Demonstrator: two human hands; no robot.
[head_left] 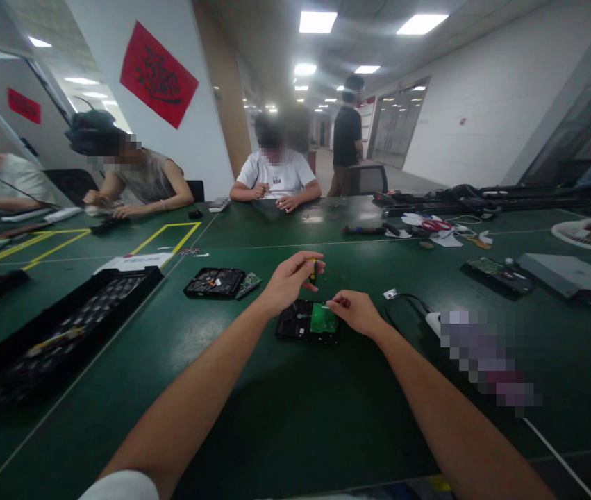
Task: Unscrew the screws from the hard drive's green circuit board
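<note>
In the head view, a black tray is seen left, a grey box right; between them the hard drive is laid flat, its far right corner overlapped by the curled right hand, any hold there unclear; just beyond, a yellow-and-black tool is pinched by the left hand, fingers bent

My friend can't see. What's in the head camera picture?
The left hand holds a yellow tool near a black hard drive with a green board; the right hand is at the board's edge. People sit across the green table.
</note>
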